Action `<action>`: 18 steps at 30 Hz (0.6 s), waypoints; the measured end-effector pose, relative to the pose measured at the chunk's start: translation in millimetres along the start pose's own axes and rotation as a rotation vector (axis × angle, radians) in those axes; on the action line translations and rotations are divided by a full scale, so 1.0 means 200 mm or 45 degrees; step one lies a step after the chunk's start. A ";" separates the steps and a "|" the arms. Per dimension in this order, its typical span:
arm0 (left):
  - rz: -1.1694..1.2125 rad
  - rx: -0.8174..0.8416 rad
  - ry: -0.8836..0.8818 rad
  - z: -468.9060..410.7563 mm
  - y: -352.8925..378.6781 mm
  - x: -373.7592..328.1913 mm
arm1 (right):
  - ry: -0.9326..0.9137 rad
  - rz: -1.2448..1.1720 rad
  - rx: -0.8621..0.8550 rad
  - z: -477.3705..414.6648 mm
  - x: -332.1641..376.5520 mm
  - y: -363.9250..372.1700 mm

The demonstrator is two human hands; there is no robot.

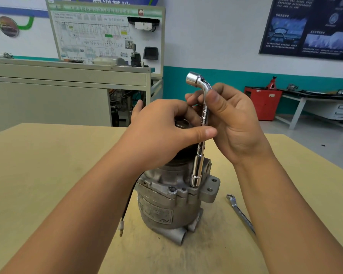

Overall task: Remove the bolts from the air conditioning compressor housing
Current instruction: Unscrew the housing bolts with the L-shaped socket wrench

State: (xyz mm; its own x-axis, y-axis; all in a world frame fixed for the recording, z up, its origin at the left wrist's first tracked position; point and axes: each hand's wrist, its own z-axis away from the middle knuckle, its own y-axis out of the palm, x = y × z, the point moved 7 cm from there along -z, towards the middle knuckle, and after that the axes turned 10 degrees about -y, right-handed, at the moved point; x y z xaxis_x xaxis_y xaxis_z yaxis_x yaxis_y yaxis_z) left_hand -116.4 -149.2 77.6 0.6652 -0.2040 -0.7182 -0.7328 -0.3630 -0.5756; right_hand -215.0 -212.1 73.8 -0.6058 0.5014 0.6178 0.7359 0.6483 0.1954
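**Fig. Socket wrench seated on a housing bolt**

The grey cast-metal air conditioning compressor (162, 206) stands on end at the lower centre of the frame, on the pale tan worktop (48, 165). Its casing is dull and soiled, with a worn label on the near face, drilled mounting ears to the right and tubular ports at its base. A black cable (127, 204) ending in a white connector hangs down its left side.

The left hand (162, 131) is cupped over the dark pulley end at the top. Its grip is closed round the unit, and the thumb reaches right to touch the tool's shaft. The right hand (232, 123) pinches the upper shaft of the chrome L-shaped socket wrench (201, 155) between thumb and fingers, a narrow grip holding the tool alone.

The wrench stands almost upright, with its lower socket down on the housing flange at centre right. The bolt beneath is hidden by the socket.

Step in hand, as judged: turning this bolt out.
- Hold the shaft in line with the bolt axis so the socket sits fully home.
- Turn anticlockwise, and use the bent upper end as a lever if the bolt resists.
- Brace the casing firmly, since nothing visible clamps it.

A chrome ring spanner (240, 212) lies on the worktop at lower right, apart from the compressor.
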 end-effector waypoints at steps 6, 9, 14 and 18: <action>0.017 0.103 0.061 0.00 0.00 0.00 | -0.004 -0.046 0.087 0.00 0.00 0.01; 0.038 0.112 0.066 0.00 0.00 0.00 | -0.011 -0.070 0.139 0.00 0.00 0.02; 0.022 0.041 0.037 -0.01 0.00 0.01 | -0.005 -0.102 0.189 0.00 0.00 0.03; 0.021 0.015 0.011 -0.01 0.00 0.01 | -0.020 -0.072 0.160 0.00 0.00 0.02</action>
State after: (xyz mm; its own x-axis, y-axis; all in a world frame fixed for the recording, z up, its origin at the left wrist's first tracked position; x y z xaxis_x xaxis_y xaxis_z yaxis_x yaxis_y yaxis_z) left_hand -115.7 -151.3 76.5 0.6543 -0.2175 -0.7243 -0.7451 -0.3492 -0.5683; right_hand -211.5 -208.9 74.0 -0.6505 0.4707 0.5961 0.6575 0.7418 0.1317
